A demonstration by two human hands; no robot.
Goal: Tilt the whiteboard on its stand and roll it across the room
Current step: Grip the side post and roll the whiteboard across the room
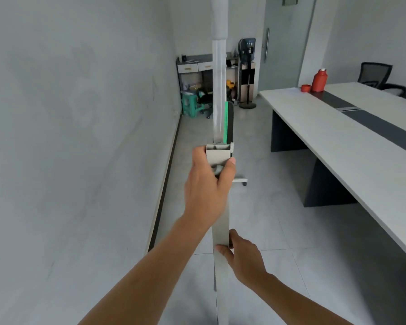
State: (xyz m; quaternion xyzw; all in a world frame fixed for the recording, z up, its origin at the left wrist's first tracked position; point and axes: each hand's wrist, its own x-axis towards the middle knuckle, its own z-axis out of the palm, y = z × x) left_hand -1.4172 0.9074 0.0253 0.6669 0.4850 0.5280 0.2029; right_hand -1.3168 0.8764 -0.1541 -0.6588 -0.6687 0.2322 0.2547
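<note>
Whiteboard, seen edge-on at centre running toward 12 o'clock, stands between wall and table, its stand upright clasped by left hand at the bracket and pinched by right hand at 6 o'clock, apparently to steer.

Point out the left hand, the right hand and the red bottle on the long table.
left hand (205, 191): head view, on the back of the hand gripping the stand's grey bracket.
right hand (243, 258): head view, on the back of the hand holding the stand's upright.
red bottle (319, 81): head view, on its body.
</note>
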